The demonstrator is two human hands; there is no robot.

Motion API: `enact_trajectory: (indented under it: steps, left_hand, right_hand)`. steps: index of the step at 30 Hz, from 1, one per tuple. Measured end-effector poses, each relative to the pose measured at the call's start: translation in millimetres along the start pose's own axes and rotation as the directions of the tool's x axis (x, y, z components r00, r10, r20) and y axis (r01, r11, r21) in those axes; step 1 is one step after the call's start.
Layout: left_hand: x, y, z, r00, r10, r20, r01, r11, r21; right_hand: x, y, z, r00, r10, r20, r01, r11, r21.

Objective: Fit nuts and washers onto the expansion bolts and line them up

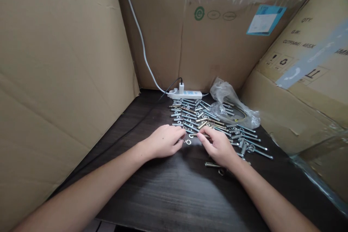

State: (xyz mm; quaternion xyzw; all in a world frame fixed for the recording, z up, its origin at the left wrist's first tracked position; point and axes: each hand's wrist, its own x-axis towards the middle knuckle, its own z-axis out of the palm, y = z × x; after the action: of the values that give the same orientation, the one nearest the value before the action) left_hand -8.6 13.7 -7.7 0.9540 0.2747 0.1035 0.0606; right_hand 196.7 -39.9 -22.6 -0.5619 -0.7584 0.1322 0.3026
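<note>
On the dark tabletop [163,192], a flat washer [188,144] is lying just beside my left hand [164,141], on the side toward my right hand [219,148], which is farther off. A brownish bolt [195,135] is running roughly left to right, reaching my right fingertips. Both hands' fingers are curling inward; whether they are gripping anything, I cannot tell.
</note>
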Motion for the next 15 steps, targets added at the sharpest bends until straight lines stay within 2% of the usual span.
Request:
enact_trajectory:
  steps: [7,15]
  left_hand:
    - [-3,-1,6.1,0.997,-0.039,0.069,0.032,0.994,0.101]
    - [1,2,14.7,0.999,-0.011,0.052,0.005,0.995,0.101]
  right_hand:
    - [-1,0,0,1.0,0.018,0.025,-0.017,0.999,-0.027]
    - [0,-1,2,0.999,0.005,0.035,-0.003,0.997,-0.079]
